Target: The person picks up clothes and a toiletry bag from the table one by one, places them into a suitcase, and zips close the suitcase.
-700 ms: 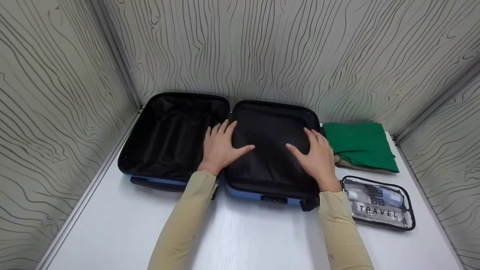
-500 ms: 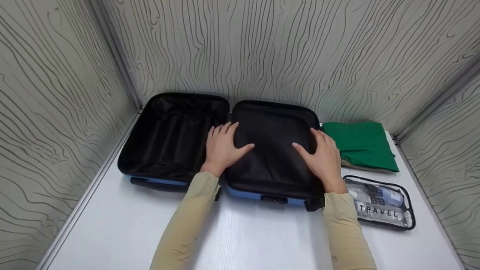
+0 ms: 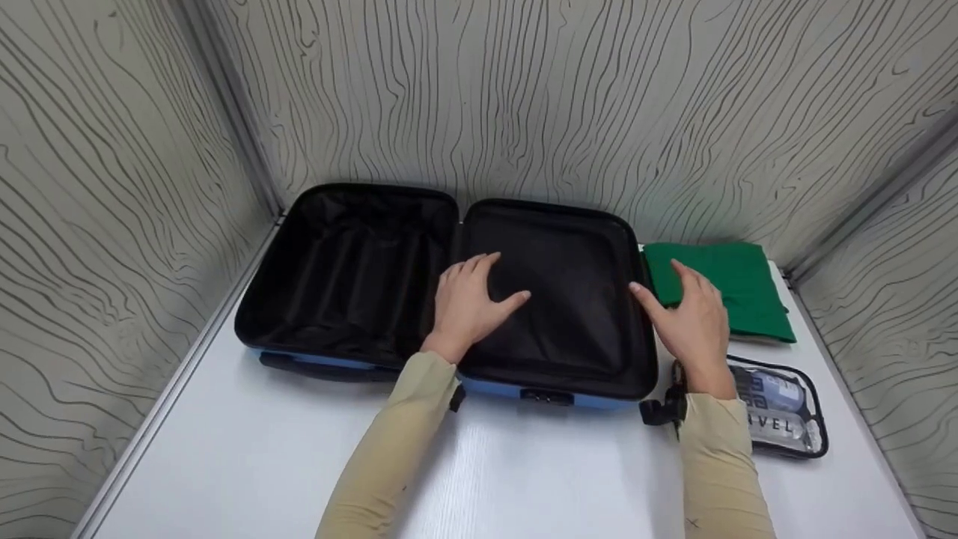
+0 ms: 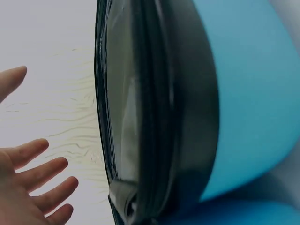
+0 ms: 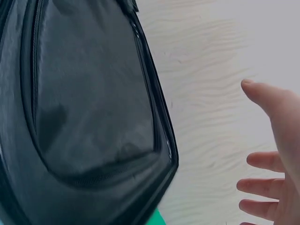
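Observation:
A blue suitcase with black lining lies spread wide, its left half (image 3: 359, 277) deep and its right half (image 3: 561, 299) covered by a dark panel. My left hand (image 3: 471, 303) hovers over the inner edge of the right half, fingers spread and holding nothing. In the left wrist view, those fingers (image 4: 47, 178) stand apart from the case's black rim. My right hand (image 3: 692, 318) is above the folded green cloth (image 3: 748, 288), just right of the case, its fingers loose. The right wrist view shows that thumb (image 5: 265, 96) away from the zippered panel (image 5: 98, 89).
A clear travel pouch (image 3: 782, 408) with bottles lies at the right, partly behind the right wrist. The white table (image 3: 479, 464) runs in front of the case. Wood-grain patterned walls (image 3: 524, 97) stand behind and at both sides.
Both hands have moved right. The right hand has gone from over the suitcase's right half to over the green cloth; the left has shifted a little onto the right half. The suitcase stays put.

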`<state>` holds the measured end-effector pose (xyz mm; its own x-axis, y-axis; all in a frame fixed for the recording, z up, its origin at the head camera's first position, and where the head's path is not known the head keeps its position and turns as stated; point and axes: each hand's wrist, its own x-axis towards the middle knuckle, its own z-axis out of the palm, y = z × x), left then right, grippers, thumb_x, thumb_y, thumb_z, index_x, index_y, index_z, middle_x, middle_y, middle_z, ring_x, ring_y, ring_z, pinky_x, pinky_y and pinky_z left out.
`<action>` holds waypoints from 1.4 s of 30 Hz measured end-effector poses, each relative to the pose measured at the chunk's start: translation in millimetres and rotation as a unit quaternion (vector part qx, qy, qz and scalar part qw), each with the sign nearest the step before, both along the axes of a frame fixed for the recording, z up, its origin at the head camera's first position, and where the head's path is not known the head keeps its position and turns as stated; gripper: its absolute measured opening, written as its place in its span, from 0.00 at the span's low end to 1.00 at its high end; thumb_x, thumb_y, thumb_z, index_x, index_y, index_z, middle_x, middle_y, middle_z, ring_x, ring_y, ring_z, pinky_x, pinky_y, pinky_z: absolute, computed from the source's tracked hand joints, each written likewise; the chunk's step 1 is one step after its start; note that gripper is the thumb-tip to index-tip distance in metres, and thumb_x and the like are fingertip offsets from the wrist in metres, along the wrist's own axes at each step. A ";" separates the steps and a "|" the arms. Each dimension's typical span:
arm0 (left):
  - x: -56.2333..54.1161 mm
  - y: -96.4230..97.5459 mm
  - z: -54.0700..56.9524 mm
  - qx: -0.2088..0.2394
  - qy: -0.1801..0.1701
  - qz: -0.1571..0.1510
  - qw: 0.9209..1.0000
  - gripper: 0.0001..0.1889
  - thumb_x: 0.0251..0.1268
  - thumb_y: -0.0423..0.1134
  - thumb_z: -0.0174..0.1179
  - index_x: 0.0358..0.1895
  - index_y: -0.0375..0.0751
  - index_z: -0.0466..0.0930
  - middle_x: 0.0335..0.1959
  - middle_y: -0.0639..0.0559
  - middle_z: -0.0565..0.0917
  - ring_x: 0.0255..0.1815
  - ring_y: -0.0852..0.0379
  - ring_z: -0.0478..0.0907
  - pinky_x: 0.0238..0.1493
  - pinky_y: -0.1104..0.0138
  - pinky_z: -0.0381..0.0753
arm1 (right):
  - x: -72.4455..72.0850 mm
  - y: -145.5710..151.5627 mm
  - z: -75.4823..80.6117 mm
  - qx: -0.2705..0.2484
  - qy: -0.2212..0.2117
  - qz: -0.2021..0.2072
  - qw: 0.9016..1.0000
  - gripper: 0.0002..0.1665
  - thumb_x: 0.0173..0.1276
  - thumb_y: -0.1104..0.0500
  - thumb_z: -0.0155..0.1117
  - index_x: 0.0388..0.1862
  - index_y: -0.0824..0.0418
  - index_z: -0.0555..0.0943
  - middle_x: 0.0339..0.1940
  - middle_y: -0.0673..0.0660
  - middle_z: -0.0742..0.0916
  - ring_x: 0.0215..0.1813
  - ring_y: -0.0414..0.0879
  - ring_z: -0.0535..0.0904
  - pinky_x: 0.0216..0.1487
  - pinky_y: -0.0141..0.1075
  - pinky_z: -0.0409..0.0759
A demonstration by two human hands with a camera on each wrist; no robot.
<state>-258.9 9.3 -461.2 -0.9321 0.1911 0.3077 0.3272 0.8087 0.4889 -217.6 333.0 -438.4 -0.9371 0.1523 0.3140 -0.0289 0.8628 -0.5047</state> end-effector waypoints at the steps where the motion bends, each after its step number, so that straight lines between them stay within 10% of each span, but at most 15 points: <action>1: 1.0 2.7 -0.2 0.005 -0.002 -0.002 1.000 0.44 0.64 0.73 0.57 0.75 0.47 0.69 0.72 0.48 0.72 0.70 0.46 0.68 0.74 0.53 0.58 | 1.5 3.9 0.4 -0.001 -0.002 -0.005 1.000 0.53 0.70 0.29 0.61 0.80 0.63 0.63 0.75 0.72 0.68 0.74 0.71 0.60 0.70 0.65 0.57; 27: 49.4 120.6 4.4 0.103 -0.055 -0.100 0.988 0.39 0.65 0.69 0.60 0.74 0.53 0.71 0.70 0.58 0.74 0.66 0.58 0.71 0.67 0.64 0.68 | 43.4 87.8 -15.5 -0.005 -0.065 -0.125 0.990 0.53 0.74 0.31 0.54 0.80 0.69 0.59 0.72 0.79 0.67 0.68 0.77 0.62 0.64 0.68 0.61; 38: 83.1 174.6 -12.6 0.134 -0.121 -0.162 0.970 0.37 0.67 0.66 0.61 0.74 0.53 0.69 0.70 0.60 0.72 0.69 0.61 0.68 0.66 0.69 0.68 | 68.3 125.9 -33.3 -0.009 -0.135 -0.170 0.976 0.55 0.75 0.30 0.51 0.79 0.74 0.56 0.70 0.83 0.65 0.65 0.79 0.64 0.57 0.68 0.68; 42: 93.8 189.5 -14.1 0.190 -0.163 -0.179 0.952 0.36 0.69 0.63 0.61 0.76 0.53 0.67 0.71 0.61 0.71 0.70 0.61 0.68 0.65 0.67 0.69 | 76.8 138.9 -37.8 -0.018 -0.170 -0.186 0.968 0.56 0.74 0.30 0.49 0.79 0.73 0.53 0.72 0.83 0.62 0.69 0.79 0.59 0.63 0.69 0.63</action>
<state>-165.0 198.9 -475.3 -0.8862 0.4465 0.1239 0.3294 0.4188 0.8462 -140.8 471.9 -476.2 -0.8638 0.5036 -0.0135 0.4525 0.7638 -0.4603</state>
